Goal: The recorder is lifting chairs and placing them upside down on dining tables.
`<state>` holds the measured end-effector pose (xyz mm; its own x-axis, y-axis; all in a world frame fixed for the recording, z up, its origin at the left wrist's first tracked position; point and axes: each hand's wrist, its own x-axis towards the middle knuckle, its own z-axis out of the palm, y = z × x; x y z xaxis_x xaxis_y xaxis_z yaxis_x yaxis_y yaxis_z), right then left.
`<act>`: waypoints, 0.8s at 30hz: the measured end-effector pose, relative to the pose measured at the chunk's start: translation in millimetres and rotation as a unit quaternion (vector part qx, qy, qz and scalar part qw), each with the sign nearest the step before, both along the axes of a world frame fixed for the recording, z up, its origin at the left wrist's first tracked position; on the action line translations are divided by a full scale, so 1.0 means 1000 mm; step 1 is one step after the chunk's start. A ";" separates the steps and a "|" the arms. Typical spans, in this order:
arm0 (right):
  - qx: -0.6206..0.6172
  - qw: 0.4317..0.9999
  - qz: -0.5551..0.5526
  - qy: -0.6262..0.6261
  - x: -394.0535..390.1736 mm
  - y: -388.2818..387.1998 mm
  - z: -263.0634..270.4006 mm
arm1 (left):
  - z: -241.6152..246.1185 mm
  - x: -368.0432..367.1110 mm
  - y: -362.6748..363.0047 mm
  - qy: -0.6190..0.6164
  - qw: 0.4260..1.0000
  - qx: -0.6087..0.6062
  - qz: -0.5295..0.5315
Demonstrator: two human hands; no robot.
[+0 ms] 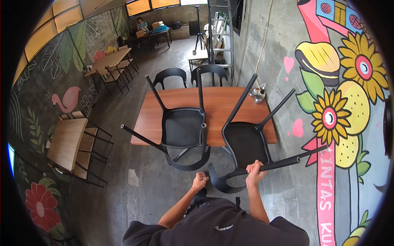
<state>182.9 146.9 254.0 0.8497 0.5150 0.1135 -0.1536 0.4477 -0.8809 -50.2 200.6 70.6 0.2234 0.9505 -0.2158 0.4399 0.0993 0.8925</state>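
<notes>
Two black plastic chairs lie upside down with their seats on a reddish-brown wooden table (172,97), legs pointing up. My right hand (256,172) is closed around the base of a near leg of the right chair (246,141). That chair sits at an angle, its curved backrest (220,181) hanging below the table's near edge. Just left of this backrest is my left hand (200,181), fingers curled; whether something small is between them is unclear. The left chair (183,127) rests squarely on the table, touched by neither hand.
Two more black chairs (170,73) stand behind the table. Metal containers (258,98) sit at its right rear corner by the painted wall (283,92). A ladder (223,49) and a tripod (199,37) are farther back. Wooden tables (66,141) line the left; a person (141,24) sits far off.
</notes>
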 end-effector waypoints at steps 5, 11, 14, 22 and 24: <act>0.045 0.998 0.044 -0.030 -0.009 -0.032 0.020 | -0.016 -0.014 -0.066 -0.053 0.986 -0.160 0.004; 0.097 0.990 0.100 -0.027 -0.020 -0.068 0.054 | -0.041 -0.057 -0.114 0.022 0.972 -0.226 0.053; 0.108 0.987 0.120 -0.002 -0.038 -0.083 0.053 | -0.073 -0.101 -0.134 0.067 0.944 -0.284 0.151; 0.101 0.986 0.038 0.124 -0.070 -0.156 0.047 | -0.065 -0.175 -0.185 -0.070 0.905 -0.381 0.178; 0.102 0.979 0.017 0.176 -0.080 -0.185 0.049 | -0.056 -0.194 -0.192 -0.086 0.925 -0.327 0.176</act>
